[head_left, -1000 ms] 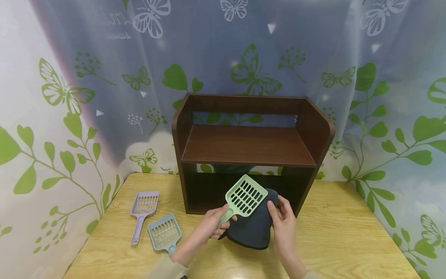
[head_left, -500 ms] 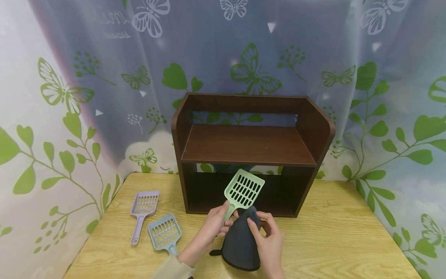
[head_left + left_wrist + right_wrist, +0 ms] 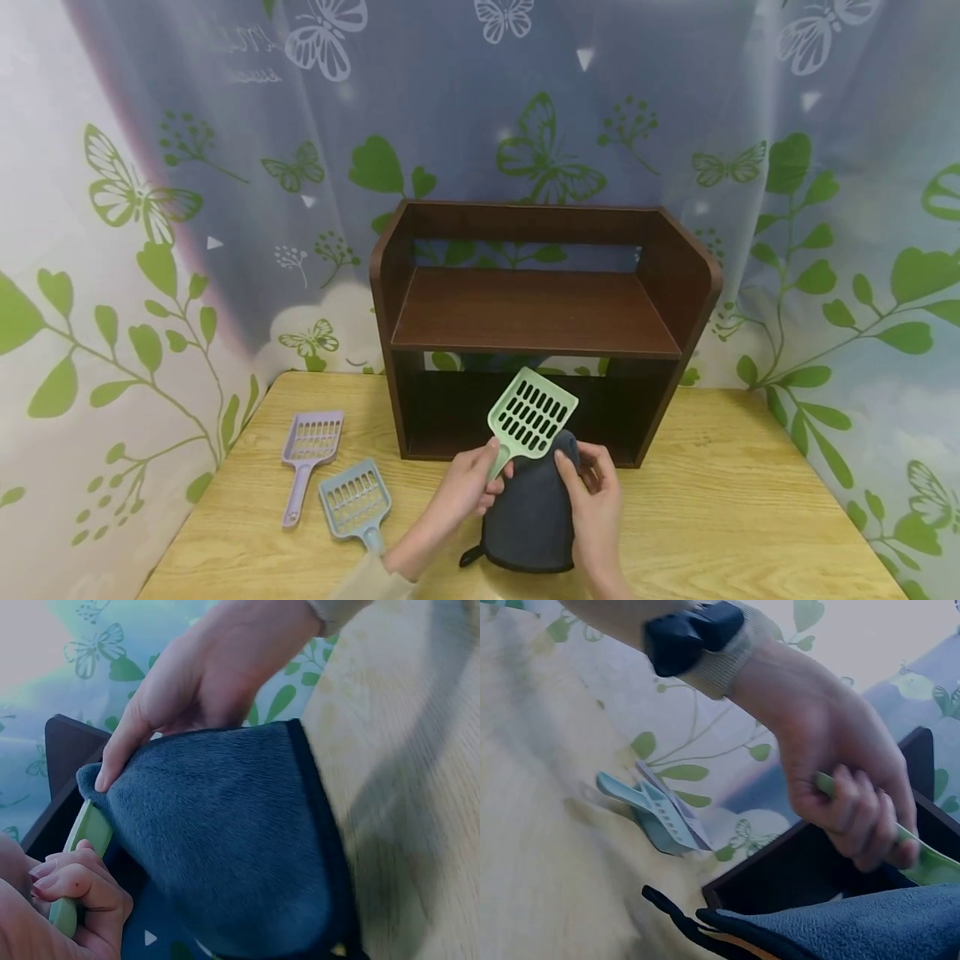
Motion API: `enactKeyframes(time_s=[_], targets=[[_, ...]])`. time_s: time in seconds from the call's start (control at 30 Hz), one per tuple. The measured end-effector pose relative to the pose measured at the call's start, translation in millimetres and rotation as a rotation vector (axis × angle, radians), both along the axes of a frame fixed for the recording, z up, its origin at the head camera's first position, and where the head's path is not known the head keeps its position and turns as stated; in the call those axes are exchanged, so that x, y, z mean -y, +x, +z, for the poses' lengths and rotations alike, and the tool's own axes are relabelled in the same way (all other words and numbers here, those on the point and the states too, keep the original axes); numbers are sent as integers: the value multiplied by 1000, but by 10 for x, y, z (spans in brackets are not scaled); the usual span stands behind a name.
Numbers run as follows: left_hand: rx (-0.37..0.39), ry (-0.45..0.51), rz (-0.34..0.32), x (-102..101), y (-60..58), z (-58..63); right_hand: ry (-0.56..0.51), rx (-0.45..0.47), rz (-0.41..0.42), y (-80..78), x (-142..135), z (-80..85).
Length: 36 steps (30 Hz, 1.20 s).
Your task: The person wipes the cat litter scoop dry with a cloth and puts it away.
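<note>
My left hand (image 3: 467, 490) grips the handle of a pale green slotted litter scoop (image 3: 517, 447), its head raised in front of the shelf's lower opening. My right hand (image 3: 596, 510) pinches the top corner of a dark blue-grey plush cloth (image 3: 528, 521) with black edging and a hanging loop. That corner lies right at the scoop's lower right edge, and the cloth hangs below it. In the left wrist view the cloth (image 3: 217, 832) hides most of the scoop's head. A strip of orange shows at the cloth's edge (image 3: 742, 943) in the right wrist view.
A purple litter scoop (image 3: 302, 475) and a blue one (image 3: 367, 531) lie on the wooden table (image 3: 735, 517) at the left. Behind the hands stands a dark brown two-tier shelf (image 3: 536, 312), backed by a patterned curtain (image 3: 450, 100).
The right hand has carried the cloth down and left, then slightly back up and right along the scoop's edge. The green scoop has tilted a little; the other scoops stay put.
</note>
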State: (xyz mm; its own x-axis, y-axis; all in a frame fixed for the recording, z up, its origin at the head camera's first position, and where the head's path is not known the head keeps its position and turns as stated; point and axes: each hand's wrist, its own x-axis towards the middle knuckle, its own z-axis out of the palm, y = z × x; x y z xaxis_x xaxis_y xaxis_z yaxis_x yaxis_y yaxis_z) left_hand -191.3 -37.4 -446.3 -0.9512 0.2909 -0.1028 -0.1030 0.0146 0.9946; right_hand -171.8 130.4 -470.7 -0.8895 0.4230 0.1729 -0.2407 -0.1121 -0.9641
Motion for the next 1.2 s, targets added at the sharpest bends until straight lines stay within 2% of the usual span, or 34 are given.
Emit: enactKeyframes(time_s=[0.33, 0.47, 0.57, 0.77, 0.9, 1.07, 1.2], targets=[[-16, -42, -39, 49, 70, 7, -41, -5, -49, -139, -185, 144], [-27, -49, -44, 67, 85, 20, -73, -14, -40, -179, -239, 189], [-31, -67, -65, 115, 91, 23, -59, -17, -21, -202, -294, 209], [-50, -111, -125, 296, 88, 84, 96, -33, 52, -206, -403, 253], [-66, -109, -146, 381, 80, 153, 203, -63, 57, -205, -453, 285], [-99, -116, -151, 456, 63, 245, 314, -98, 43, -201, -492, 303], [-103, -122, -121, 515, 39, 337, 454, -203, 53, -192, -513, 324]])
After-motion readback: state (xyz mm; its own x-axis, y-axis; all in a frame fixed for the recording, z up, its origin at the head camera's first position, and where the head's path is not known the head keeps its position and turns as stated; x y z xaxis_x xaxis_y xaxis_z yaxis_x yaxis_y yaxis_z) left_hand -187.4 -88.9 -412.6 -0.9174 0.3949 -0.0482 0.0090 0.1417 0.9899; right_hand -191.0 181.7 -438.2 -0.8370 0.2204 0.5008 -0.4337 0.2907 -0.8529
